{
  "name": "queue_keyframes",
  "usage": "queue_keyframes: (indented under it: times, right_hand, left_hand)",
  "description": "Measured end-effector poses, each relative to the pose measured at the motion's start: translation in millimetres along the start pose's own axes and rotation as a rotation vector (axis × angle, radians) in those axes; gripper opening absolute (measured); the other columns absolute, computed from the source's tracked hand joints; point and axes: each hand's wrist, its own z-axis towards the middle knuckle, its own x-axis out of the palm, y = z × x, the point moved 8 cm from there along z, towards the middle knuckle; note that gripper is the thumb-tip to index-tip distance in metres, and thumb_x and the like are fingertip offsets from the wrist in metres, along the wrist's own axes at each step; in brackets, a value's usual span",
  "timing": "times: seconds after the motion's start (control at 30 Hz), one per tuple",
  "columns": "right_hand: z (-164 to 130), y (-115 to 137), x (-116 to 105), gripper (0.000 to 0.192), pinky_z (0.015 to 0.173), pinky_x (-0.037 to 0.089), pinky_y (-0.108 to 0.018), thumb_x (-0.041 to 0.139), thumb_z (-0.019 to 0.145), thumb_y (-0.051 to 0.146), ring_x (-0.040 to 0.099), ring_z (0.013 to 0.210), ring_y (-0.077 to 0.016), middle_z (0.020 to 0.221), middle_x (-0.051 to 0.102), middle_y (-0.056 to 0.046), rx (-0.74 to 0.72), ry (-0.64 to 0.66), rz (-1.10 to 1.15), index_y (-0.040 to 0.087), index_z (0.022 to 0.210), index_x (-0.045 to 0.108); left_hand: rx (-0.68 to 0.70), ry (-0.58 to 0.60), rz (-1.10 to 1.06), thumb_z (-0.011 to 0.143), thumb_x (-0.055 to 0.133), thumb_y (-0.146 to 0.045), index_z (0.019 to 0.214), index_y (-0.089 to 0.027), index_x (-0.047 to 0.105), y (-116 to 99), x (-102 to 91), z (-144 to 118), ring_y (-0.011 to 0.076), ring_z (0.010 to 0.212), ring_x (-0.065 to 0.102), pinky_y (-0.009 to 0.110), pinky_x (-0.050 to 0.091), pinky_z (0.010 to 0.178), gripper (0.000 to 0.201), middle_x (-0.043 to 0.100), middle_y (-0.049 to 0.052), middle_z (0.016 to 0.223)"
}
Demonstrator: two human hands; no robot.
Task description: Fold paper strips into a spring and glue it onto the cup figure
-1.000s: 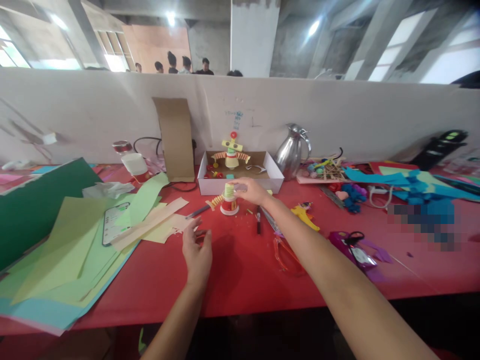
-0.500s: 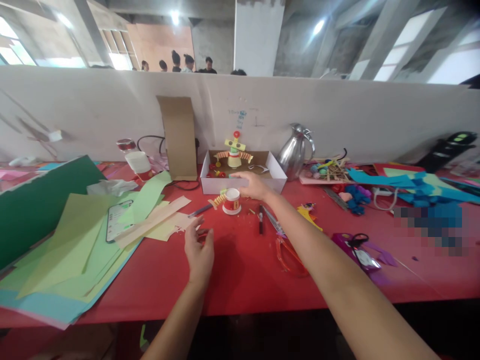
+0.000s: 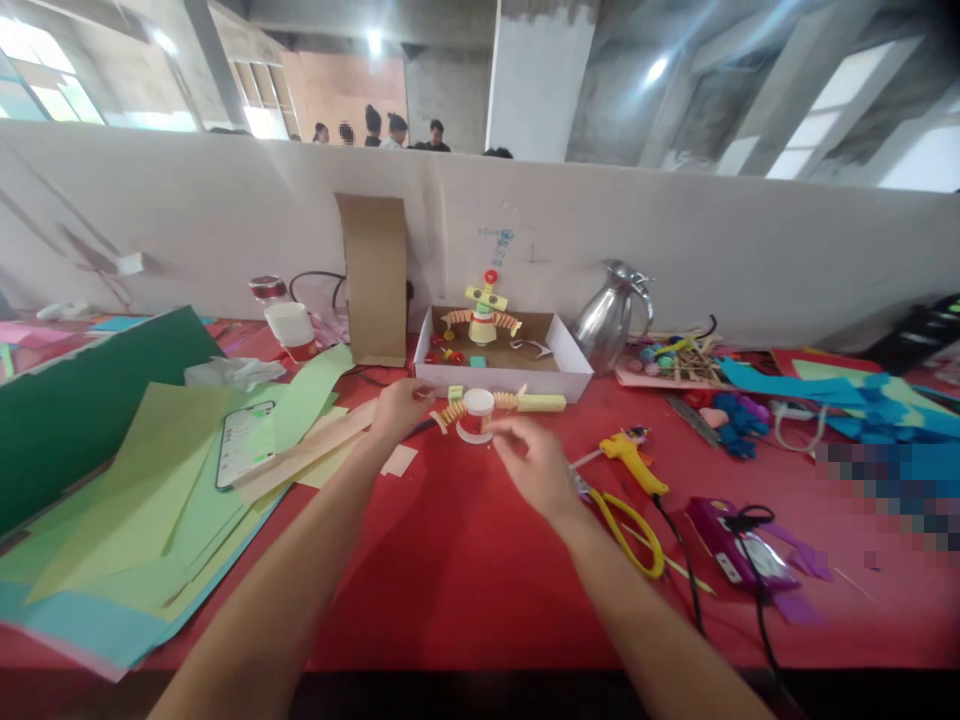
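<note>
The red table (image 3: 435,600) had open room along its near edge, between the forearms. On the white partition (image 3: 652,230), blue writing was too faint to read. A low white box (image 3: 510,384) stood open below it. The right hand (image 3: 536,465) was half curled, the left hand (image 3: 399,408) drawn narrow; whether either gripped anything, I couldn't tell. In the box stood a paper figure (image 3: 482,328). The red-and-white cup (image 3: 472,427) stood just in front, by the right fingertips. A teal cube (image 3: 478,361) lay in the box.
</note>
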Motion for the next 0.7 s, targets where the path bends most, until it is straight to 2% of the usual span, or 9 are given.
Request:
queue_keyframes:
  times: [0.1,0.17,0.27,0.37,0.47,0.6,0.63,0.7]
  right_hand:
    - [-38.2,-0.9,19.8,0.026,0.087,0.054,-0.041,0.054,0.085,0.015,0.068,0.095,-0.0233,0.096,0.074,-0.002,0.038,0.076,0.041,0.032,0.093,0.072]
    - [-50.6,-5.5,27.5,0.030,0.083,0.055,-0.042,0.052,0.083,0.013,0.068,0.091,-0.0237,0.092,0.074,-0.002,0.053,0.101,0.053,0.033,0.089,0.073]
    - [-53.9,-13.4,29.2,0.033,0.080,0.056,-0.043,0.051,0.082,0.012,0.069,0.086,-0.0243,0.088,0.074,-0.002,0.073,0.088,0.063,0.035,0.086,0.074]
    - [-51.5,-17.8,27.5,0.032,0.077,0.057,-0.042,0.051,0.082,0.013,0.069,0.086,-0.0243,0.087,0.074,-0.002,0.094,0.062,0.075,0.035,0.085,0.074]
    - [-51.6,-16.0,28.3,0.031,0.074,0.057,-0.040,0.051,0.082,0.013,0.069,0.086,-0.0242,0.088,0.074,-0.003,0.104,0.070,0.082,0.034,0.086,0.073]
    - [-57.7,-4.8,21.0,0.029,0.080,0.057,-0.039,0.051,0.086,0.014,0.069,0.091,-0.0231,0.095,0.073,-0.004,0.075,0.104,0.027,0.032,0.092,0.072]
    - [-60.7,-1.6,15.6,0.028,0.083,0.056,-0.039,0.050,0.087,0.015,0.068,0.094,-0.0228,0.098,0.073,-0.004,0.055,0.116,-0.018,0.031,0.096,0.071]
    - [-69.4,0.6,-0.9,0.028,0.089,0.054,-0.040,0.048,0.090,0.017,0.066,0.101,-0.0233,0.107,0.071,-0.006,0.021,0.127,-0.161,0.029,0.106,0.069]
  left_hand:
    - [-0.003,0.071,-0.033,0.052,0.074,-0.011,0.079,-0.022,0.075,11.5,29.2,24.2,0.0232,0.079,0.065,0.032,0.048,0.076,0.029,0.072,0.002,0.074]
    - [-0.004,0.097,-0.064,0.050,0.074,-0.010,0.078,-0.021,0.074,19.5,45.3,32.3,0.0218,0.076,0.066,0.031,0.049,0.074,0.031,0.071,0.001,0.072]
    - [0.000,0.113,-0.116,0.049,0.074,-0.010,0.074,-0.019,0.071,28.8,60.2,38.1,0.0194,0.074,0.065,0.030,0.049,0.074,0.027,0.071,0.001,0.071]
    - [-0.003,0.108,-0.177,0.049,0.076,-0.014,0.069,-0.018,0.067,34.0,62.0,39.0,0.0174,0.068,0.063,0.029,0.049,0.070,0.023,0.068,0.000,0.067]
    - [-0.029,0.060,-0.260,0.048,0.081,-0.021,0.072,-0.018,0.064,35.6,42.9,35.4,0.0168,0.068,0.063,0.030,0.050,0.069,0.029,0.067,0.000,0.068]
    - [-0.074,-0.036,-0.416,0.057,0.080,-0.030,0.085,-0.019,0.058,28.9,-10.9,16.2,0.0176,0.077,0.067,0.034,0.054,0.075,0.037,0.069,0.003,0.082]
    - [-0.090,-0.041,-0.502,0.060,0.079,-0.031,0.086,-0.019,0.057,25.2,-23.3,7.6,0.0175,0.077,0.068,0.036,0.055,0.077,0.036,0.068,0.002,0.082]
    - [-0.159,0.002,-0.838,0.064,0.079,-0.023,0.087,-0.020,0.057,16.7,-36.5,-14.3,0.0165,0.077,0.068,0.041,0.057,0.083,0.032,0.067,0.000,0.080]
